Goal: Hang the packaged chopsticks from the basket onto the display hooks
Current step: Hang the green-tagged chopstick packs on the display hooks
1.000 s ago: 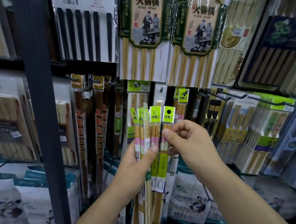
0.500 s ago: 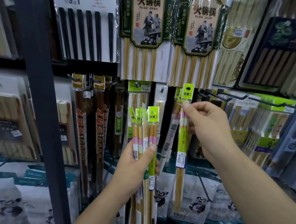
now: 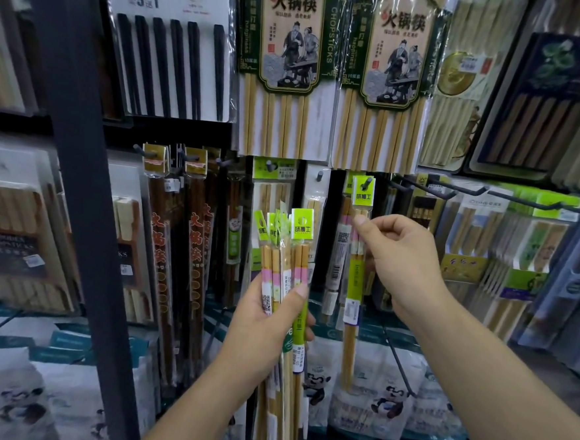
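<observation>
My left hand (image 3: 267,324) grips a bunch of several packaged chopsticks (image 3: 284,253), upright, with green header tags on top. My right hand (image 3: 395,258) pinches a single chopstick pack (image 3: 354,293) just below its green tag (image 3: 363,190). The tag's hole sits over the tip of a dark display hook (image 3: 366,183), and the pack hangs straight down from it. No basket is in view.
Other chopstick packs fill the rack: two big green-labelled packs (image 3: 289,65) above, brown ones (image 3: 194,247) at left. Long bare hooks (image 3: 455,192) stick out at right. A dark upright post (image 3: 79,170) stands at left. Panda-print bags (image 3: 382,401) lie below.
My right hand took one pack off the bunch, carried it up and right, and set its tag onto the hook. My left hand stayed in place with the bunch.
</observation>
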Motion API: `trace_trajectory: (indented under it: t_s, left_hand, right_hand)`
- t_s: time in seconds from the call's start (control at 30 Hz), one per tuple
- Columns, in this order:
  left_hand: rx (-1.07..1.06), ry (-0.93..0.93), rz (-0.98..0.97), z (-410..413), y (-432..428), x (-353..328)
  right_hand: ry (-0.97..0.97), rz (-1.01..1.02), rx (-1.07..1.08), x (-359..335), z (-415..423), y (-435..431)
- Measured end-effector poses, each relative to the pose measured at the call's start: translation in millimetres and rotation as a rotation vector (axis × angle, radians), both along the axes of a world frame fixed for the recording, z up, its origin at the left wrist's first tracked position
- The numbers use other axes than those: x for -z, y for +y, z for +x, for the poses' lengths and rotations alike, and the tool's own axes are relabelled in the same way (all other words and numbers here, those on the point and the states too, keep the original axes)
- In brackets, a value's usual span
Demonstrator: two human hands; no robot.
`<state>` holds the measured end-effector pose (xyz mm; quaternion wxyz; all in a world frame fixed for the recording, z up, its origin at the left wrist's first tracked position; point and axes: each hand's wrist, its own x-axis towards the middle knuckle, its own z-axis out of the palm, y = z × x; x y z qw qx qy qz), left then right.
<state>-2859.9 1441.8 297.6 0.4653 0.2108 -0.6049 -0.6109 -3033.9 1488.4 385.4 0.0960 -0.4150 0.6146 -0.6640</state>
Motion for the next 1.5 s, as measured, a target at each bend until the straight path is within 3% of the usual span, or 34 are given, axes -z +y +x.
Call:
trace_trajectory:
  t_s: [0.3,0.47,0.53,0.77,1.03,1.2,1.5]
  left_hand:
    - [0.013,0.036,0.022,0,0,-1]
    - [0.029,0.060,-0.012,-3,4,-3]
    - [0.045,0.076,-0.031,-3,6,-4]
    - [0.035,0.065,-0.049,-1,8,-1]
    - [-0.066,0.008,-0.070,2,-3,0]
    - [-0.007,0.040,0.004,4,-5,2]
    - [-0.020,0.040,0.003,3,-5,2]
  right_hand:
    - [-0.006,0.080,0.112,19,5,5]
    - [0.009,0.073,-0.279,21,34,18]
    - [0.043,0.090,-0.311,22,41,18]
    - [-0.003,0.113,-0.323,22,40,17]
    - [0.013,-0.052,-0.241,4,28,19]
    - [-0.060,-0.143,-0.141,-11,14,15]
    - [-0.044,-0.081,-0.099,-13,6,4]
